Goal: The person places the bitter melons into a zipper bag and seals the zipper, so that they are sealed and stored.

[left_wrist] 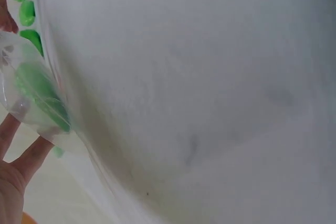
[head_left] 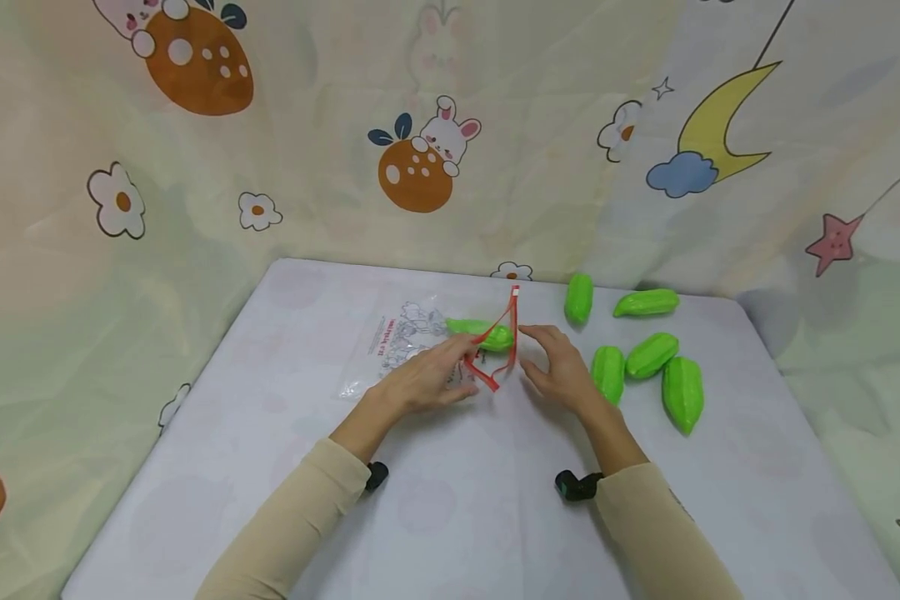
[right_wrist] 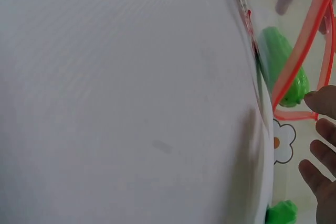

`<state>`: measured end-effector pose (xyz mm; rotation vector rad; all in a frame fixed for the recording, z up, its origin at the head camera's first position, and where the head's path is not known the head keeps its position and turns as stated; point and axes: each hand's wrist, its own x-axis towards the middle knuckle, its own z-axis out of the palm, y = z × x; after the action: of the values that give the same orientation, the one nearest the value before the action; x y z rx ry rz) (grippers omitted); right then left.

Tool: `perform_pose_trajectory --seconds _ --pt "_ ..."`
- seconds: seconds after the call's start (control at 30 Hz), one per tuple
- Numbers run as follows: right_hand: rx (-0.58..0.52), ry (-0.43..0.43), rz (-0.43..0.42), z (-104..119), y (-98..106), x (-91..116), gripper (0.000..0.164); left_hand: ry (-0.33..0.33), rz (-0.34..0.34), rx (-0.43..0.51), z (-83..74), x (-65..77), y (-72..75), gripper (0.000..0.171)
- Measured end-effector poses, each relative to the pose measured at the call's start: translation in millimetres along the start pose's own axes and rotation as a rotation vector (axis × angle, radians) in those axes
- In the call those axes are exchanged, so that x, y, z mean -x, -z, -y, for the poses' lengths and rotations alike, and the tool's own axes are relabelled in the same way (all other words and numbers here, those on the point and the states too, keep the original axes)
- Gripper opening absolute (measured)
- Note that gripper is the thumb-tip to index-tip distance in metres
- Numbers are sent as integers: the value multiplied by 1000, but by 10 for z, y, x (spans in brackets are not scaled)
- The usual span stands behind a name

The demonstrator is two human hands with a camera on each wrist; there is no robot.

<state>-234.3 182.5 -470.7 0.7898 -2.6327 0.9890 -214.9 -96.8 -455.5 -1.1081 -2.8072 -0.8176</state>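
Observation:
A clear zip bag [head_left: 412, 333] with printed drawings and a red-edged mouth [head_left: 514, 315] lies on the table, its mouth spread apart. Inside, near that mouth, is a ribbed green toy vegetable [head_left: 499, 338], also seen through the plastic in the left wrist view. My left hand [head_left: 433, 375] holds the bag by the near side of its mouth; some of its fingers lie behind the plastic. On the other side of the mouth, my right hand [head_left: 562, 373] has its fingers spread. In the right wrist view one fingertip [right_wrist: 315, 98] is close to the vegetable's end [right_wrist: 291, 98]; contact is unclear.
Several more green vegetables lie to the right: two at the back, one of them upright [head_left: 579, 298] in the view and one sideways [head_left: 647, 302], and a cluster [head_left: 652, 356] beside my right hand. A printed cloth [head_left: 330, 133] hangs behind the white table [head_left: 435, 517].

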Motion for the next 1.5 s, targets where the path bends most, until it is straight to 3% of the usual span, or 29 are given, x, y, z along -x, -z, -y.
perform_pose_trajectory --seconds 0.23,0.77,1.1,1.5 --pt "93 15 -24 -24 171 74 56 18 11 11 6 -19 84 63" --pt "254 -73 -82 -69 339 363 54 8 -24 50 56 51 20 57" --pt "283 -104 -122 -173 463 531 56 3 -52 72 90 47 28 52" --pt "295 -145 -100 -199 550 650 60 36 -54 93 91 106 28 56"
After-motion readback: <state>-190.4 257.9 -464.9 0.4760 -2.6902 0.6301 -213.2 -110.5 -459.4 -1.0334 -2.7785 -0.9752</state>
